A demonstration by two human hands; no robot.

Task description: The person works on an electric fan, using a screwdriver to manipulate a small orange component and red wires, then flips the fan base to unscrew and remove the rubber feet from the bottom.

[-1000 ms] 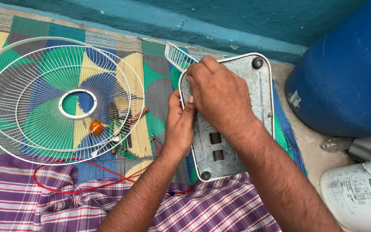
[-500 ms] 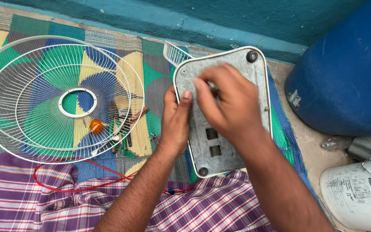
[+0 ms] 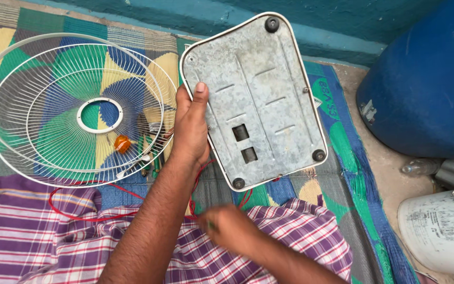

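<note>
At centre of the frame, the left hand (image 3: pixel 191 129) grips the left edge of a grey metal base plate (image 3: pixel 261 89), thumb laid flat on its face, fingers wrapped behind the rim & out of sight. Plate is tilted, narrow end toward the upper middle of the frame, wide end toward the lower middle. It has a white rim, black rubber feet (image 3: pixel 272 23) at the corners, two small rectangular slots near the middle.

Lower middle, the right hand (image 3: pixel 227 227) sits blurred over the checked cloth (image 3: pixel 269 247), well apart from the plate; looks loosely curled w/ something small & dark at the fingertips, but can't tell what, or if it's really gripped.

Left half of the frame: a white wire fan guard (image 3: pixel 74 108) lies flat on a woven mat (image 3: pixel 38 26) of green, yellow & blue. An orange-handled tool (image 3: pixel 122 143) & a couple of green-handled ones lie at the guard's lower right, just beside the left wrist. A red wire (image 3: pixel 74 215) loops along the guard's lower edge & runs under the left forearm toward the plate's bottom.

Upper right: a big blue drum (image 3: pixel 421 79). Lower right: a white plastic container (image 3: pixel 440 231), w/ a clear bottle (image 3: pixel 419 167) lying between it & the drum. A teal wall (image 3: pixel 132 10) runs along the top.
</note>
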